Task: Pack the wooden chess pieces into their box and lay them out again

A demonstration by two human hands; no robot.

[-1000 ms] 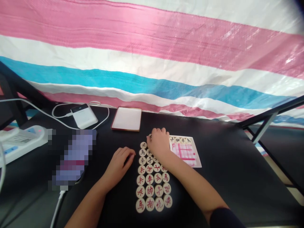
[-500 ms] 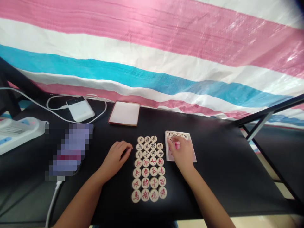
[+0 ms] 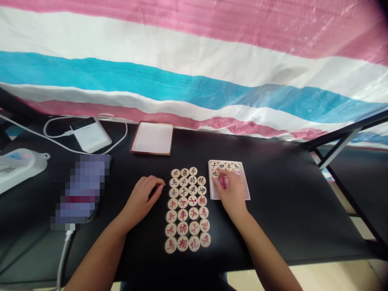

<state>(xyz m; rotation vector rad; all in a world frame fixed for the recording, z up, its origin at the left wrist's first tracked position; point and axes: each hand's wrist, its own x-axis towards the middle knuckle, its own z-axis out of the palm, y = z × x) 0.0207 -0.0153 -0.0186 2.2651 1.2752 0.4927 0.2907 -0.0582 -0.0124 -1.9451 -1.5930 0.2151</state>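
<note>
Round wooden Chinese chess pieces [image 3: 188,210] stand in a tight grid on the black table, their characters in red and black. My right hand [image 3: 230,190] rests on a white card [image 3: 244,190] printed with pink lines, right of the grid. Its fingertips touch a black-marked piece [image 3: 215,173] at the card's left side, and whether they grip it is hidden. A row of similar pieces [image 3: 224,166] lines the card's far edge. My left hand [image 3: 142,198] lies curled on the table, holding nothing, its fingertips just left of the grid.
A white pad in a brown frame [image 3: 152,138] lies behind the pieces. Further left are a white power bank [image 3: 91,135] with a cable, a pixelated object [image 3: 80,190] and a power strip [image 3: 18,169]. A striped tarp [image 3: 194,72] hangs behind the table.
My right hand has moved from the top of the grid rightward onto the card, and a piece now sits under its fingertips. The left hand stays put, and the view has tilted slightly downward.
</note>
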